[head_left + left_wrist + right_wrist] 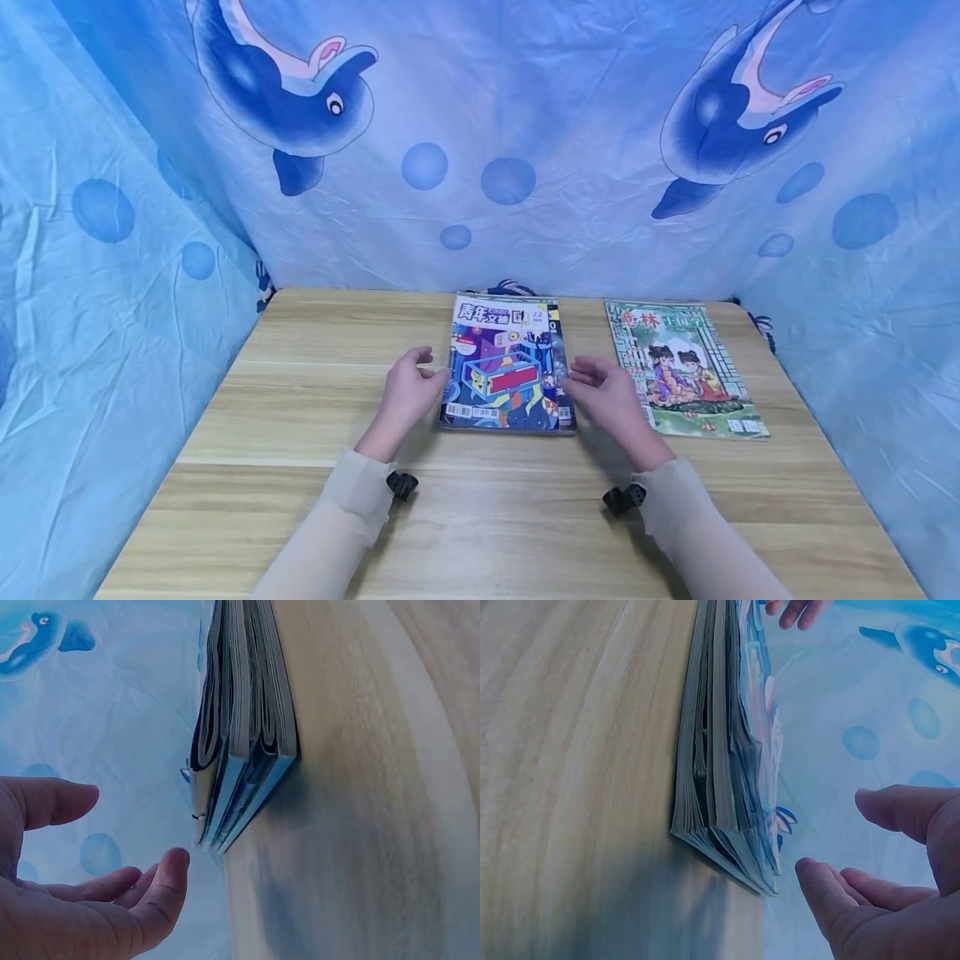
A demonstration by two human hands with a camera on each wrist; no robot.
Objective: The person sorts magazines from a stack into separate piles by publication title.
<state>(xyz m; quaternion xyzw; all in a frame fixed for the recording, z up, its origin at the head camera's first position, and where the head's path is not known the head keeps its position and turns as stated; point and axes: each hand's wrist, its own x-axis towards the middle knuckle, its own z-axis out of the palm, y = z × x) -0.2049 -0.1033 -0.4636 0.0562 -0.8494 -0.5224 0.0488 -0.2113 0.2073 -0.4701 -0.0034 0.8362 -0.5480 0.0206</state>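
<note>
In the head view a stack of magazines (504, 371) lies on the table, topped by a purple and blue cover. My left hand (405, 392) is beside its left edge, fingers loosely bent. On the opposite side my right hand (613, 404) is just off the right edge in a similar pose. Both wrist views show a gap between thumb and fingers, with nothing held. Several magazines show their page edges in the stack (244, 697) in the left wrist view. The same stack (716, 750) appears slightly uneven from the right wrist.
Right of the stack, a green magazine (686, 367) with two cartoon figures lies flat and slightly turned. The wooden table (300, 500) is enclosed by blue cloth (585, 233) printed with dolphins at the back and sides. Dark cords (512, 288) show behind the stack.
</note>
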